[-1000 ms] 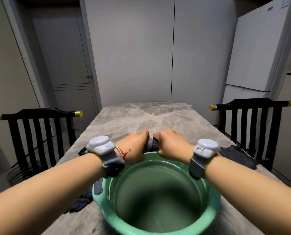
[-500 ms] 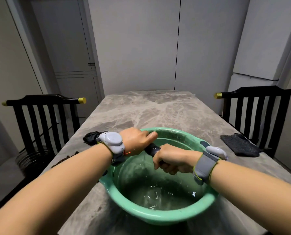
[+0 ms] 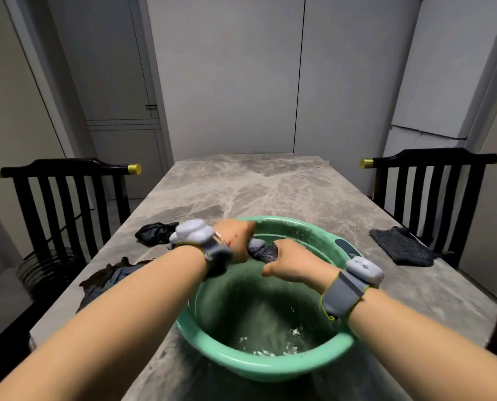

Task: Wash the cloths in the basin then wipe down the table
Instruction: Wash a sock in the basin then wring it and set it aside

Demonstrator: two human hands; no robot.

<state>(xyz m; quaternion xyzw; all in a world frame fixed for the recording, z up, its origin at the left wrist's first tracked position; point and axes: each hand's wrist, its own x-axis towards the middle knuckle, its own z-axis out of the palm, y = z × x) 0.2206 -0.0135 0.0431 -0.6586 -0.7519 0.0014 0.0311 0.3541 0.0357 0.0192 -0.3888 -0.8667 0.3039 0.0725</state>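
Water may be splashed onto the table (image 3: 270,192) if the cloth (image 3: 263,250), gripped by left hand (image 3: 235,241) and right hand (image 3: 293,263), is wrung beyond the basin (image 3: 259,367).

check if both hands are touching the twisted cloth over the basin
Touching. The head view shows the left hand and right hand each closed around an end of the twisted cloth.

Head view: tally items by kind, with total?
Cloths: 4: twisted cloth in both hands, black cloth, dark cloth, folded cloth
Basin: 1
Chairs: 2: left chair, right chair
Table: 1
Total: 8
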